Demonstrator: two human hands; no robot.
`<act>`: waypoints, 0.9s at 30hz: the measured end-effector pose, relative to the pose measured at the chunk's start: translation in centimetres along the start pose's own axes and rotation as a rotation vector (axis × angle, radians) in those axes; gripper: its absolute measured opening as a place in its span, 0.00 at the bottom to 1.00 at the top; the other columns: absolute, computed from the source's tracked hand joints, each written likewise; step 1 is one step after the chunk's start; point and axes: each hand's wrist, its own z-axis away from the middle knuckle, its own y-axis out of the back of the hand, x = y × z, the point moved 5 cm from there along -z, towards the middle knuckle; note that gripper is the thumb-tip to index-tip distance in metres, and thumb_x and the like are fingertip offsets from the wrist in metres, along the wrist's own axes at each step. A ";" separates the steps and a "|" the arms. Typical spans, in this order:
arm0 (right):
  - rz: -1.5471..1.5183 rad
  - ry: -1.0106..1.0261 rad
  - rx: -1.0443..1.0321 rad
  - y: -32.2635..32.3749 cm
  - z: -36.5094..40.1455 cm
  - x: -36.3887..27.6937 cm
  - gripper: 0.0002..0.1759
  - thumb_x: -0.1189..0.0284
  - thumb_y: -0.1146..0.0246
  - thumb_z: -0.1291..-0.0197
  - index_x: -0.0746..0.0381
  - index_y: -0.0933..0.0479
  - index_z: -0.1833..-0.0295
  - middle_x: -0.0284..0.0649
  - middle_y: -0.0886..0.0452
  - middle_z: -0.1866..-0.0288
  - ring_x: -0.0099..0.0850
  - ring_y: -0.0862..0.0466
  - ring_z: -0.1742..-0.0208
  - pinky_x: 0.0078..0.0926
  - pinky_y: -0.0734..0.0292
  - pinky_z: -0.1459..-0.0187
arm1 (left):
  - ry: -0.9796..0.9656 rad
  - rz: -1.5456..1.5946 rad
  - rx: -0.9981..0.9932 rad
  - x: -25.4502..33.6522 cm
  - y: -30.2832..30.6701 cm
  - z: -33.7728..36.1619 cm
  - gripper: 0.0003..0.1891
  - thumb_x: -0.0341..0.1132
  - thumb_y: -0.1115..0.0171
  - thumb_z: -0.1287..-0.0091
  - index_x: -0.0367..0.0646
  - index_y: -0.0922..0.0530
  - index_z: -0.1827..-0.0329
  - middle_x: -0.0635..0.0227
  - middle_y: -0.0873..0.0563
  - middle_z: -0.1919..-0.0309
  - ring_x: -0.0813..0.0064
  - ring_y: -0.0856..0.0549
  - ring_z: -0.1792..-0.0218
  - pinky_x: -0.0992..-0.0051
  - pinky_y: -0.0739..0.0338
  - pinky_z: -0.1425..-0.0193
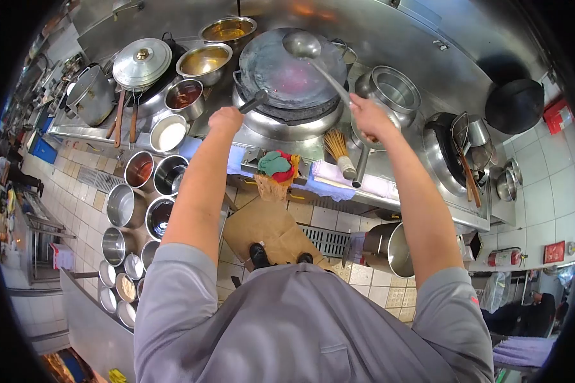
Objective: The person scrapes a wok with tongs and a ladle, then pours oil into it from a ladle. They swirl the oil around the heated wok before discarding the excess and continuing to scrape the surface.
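Observation:
My right hand [374, 119] is closed round the long handle of a steel ladle [302, 46]. The ladle's bowl overlaps the far part of a large round wok [281, 76], grey with a pinkish patch near its middle. At the wok's near left rim, my left hand [226, 120] grips a dark metal handle [254, 101]; I cannot tell whether it belongs to the wok or to a separate tool. Below my right hand, a bamboo brush [337, 148] leans at the counter's front edge. Green, red and yellow cloths [278, 165] are bunched between my arms.
Pots with amber liquid [204, 61], red sauce [184, 94] and white contents [168, 133] stand left of the wok. A lidded pot [142, 62] is farther left. Several pots [126, 205] crowd beside my left arm. Steel bowls [396, 88] and a utensil-filled wok [442, 153] stand right.

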 end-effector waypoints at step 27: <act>-0.553 0.021 0.319 -4.3 9.6 19.1 0.20 0.71 0.44 0.43 0.59 0.41 0.46 0.38 0.30 0.83 0.27 0.29 0.89 0.25 0.35 0.88 | 0.161 1.810 -0.413 -4.1 -7.9 15.8 0.27 0.61 0.59 0.36 0.45 0.27 0.57 0.76 0.35 0.89 0.84 0.38 0.91 0.81 0.45 0.90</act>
